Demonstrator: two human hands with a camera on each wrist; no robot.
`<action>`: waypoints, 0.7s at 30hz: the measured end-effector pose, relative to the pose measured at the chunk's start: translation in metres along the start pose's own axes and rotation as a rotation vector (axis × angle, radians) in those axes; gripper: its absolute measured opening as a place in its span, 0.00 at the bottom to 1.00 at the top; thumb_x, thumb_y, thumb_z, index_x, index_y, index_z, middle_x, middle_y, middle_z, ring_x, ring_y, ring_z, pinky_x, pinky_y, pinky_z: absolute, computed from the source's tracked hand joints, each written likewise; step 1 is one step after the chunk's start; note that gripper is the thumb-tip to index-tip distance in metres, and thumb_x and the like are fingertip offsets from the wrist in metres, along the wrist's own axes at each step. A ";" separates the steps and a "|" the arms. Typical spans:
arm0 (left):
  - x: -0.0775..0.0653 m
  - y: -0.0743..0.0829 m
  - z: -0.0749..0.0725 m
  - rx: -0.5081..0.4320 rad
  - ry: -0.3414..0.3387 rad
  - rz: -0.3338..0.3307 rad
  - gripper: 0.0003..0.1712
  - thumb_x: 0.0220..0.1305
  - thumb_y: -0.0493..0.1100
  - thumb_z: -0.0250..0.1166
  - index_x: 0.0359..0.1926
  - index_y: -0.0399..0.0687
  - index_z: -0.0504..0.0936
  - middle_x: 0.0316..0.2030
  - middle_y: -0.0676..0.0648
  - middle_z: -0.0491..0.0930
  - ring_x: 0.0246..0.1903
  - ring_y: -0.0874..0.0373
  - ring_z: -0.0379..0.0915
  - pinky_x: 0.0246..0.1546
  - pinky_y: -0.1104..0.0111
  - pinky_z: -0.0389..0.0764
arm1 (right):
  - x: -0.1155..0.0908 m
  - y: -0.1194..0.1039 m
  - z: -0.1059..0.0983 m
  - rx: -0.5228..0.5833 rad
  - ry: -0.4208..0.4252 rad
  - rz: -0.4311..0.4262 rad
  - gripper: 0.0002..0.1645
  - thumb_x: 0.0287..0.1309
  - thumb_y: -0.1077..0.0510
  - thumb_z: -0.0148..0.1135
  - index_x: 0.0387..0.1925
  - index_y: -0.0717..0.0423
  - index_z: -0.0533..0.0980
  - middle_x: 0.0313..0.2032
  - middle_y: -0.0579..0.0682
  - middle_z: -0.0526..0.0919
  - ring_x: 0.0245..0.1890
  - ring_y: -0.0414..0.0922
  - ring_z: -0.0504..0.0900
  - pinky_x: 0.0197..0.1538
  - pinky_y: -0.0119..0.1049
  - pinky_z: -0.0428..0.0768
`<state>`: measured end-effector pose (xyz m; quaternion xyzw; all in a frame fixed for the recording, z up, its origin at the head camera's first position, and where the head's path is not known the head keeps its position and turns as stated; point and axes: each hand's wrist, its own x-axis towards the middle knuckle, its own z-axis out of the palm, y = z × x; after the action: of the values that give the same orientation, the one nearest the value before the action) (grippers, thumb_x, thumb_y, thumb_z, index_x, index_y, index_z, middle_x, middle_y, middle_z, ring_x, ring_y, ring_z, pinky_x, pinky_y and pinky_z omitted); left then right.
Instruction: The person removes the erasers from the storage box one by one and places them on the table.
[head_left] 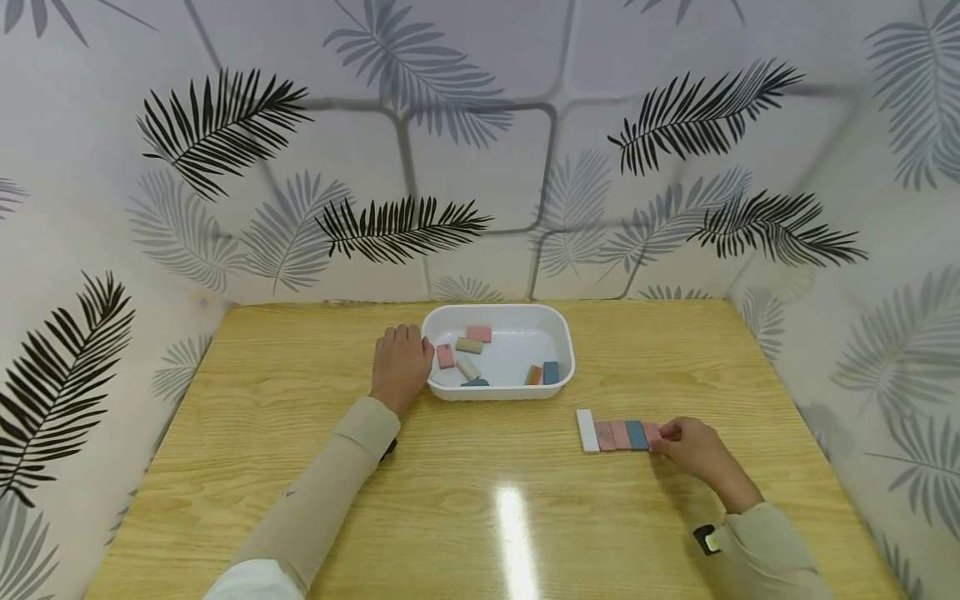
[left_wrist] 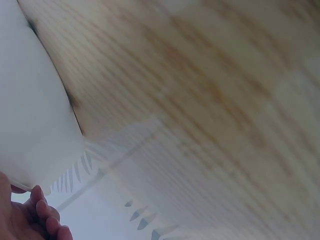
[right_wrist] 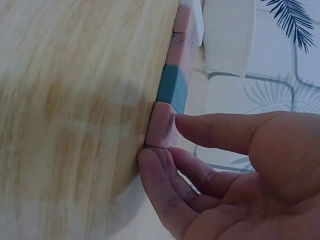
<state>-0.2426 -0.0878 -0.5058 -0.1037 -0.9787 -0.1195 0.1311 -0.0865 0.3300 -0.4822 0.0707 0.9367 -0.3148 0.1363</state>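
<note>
On the table's right side, a row of erasers lies side by side: a white eraser (head_left: 588, 431) at the left end, two pink erasers (head_left: 611, 435), a blue eraser (head_left: 637, 435) and another pink eraser (right_wrist: 161, 125) at the right end. My right hand (head_left: 696, 451) pinches that end pink eraser, its thumb on top and fingertips at the outer side in the right wrist view. My left hand (head_left: 401, 364) grips the left rim of a white plastic basin (head_left: 501, 393), thumb over the edge. In the left wrist view its curled fingers (left_wrist: 44, 210) show beside the rim.
Inside the basin, pink erasers (head_left: 446, 356), beige erasers (head_left: 469, 345), an orange piece (head_left: 534, 375) and blue erasers (head_left: 551, 372) lie loose. A leaf-patterned cloth (head_left: 480, 167) rises behind the wooden table (head_left: 420, 517) and along its sides.
</note>
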 end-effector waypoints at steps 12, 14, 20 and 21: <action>-0.001 0.000 -0.001 -0.015 0.030 0.011 0.17 0.68 0.46 0.48 0.39 0.35 0.73 0.34 0.39 0.74 0.38 0.45 0.67 0.42 0.55 0.68 | 0.002 -0.013 -0.018 -0.049 0.071 -0.093 0.25 0.63 0.51 0.53 0.45 0.73 0.74 0.41 0.66 0.79 0.41 0.59 0.78 0.39 0.48 0.77; -0.001 0.000 -0.001 -0.014 0.029 0.012 0.17 0.68 0.46 0.48 0.39 0.35 0.73 0.34 0.39 0.74 0.38 0.45 0.67 0.42 0.56 0.68 | 0.004 -0.020 -0.020 -0.048 0.112 -0.112 0.24 0.64 0.51 0.53 0.45 0.71 0.74 0.41 0.65 0.79 0.41 0.59 0.78 0.39 0.48 0.77; -0.001 -0.001 -0.001 -0.015 0.028 0.019 0.18 0.68 0.47 0.47 0.40 0.34 0.73 0.35 0.39 0.74 0.38 0.45 0.67 0.43 0.55 0.68 | 0.011 -0.048 -0.019 -0.018 0.158 -0.156 0.19 0.63 0.54 0.54 0.43 0.68 0.76 0.38 0.61 0.81 0.37 0.54 0.80 0.37 0.45 0.78; -0.001 -0.001 -0.001 -0.014 0.030 0.018 0.18 0.68 0.46 0.48 0.40 0.34 0.73 0.35 0.39 0.74 0.39 0.45 0.67 0.43 0.55 0.68 | 0.013 -0.054 -0.018 -0.012 0.157 -0.166 0.19 0.63 0.54 0.54 0.43 0.67 0.76 0.38 0.60 0.81 0.37 0.53 0.80 0.37 0.45 0.78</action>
<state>-0.2420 -0.0889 -0.5053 -0.1116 -0.9748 -0.1264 0.1459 -0.1139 0.2990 -0.4419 0.0165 0.9489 -0.3130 0.0365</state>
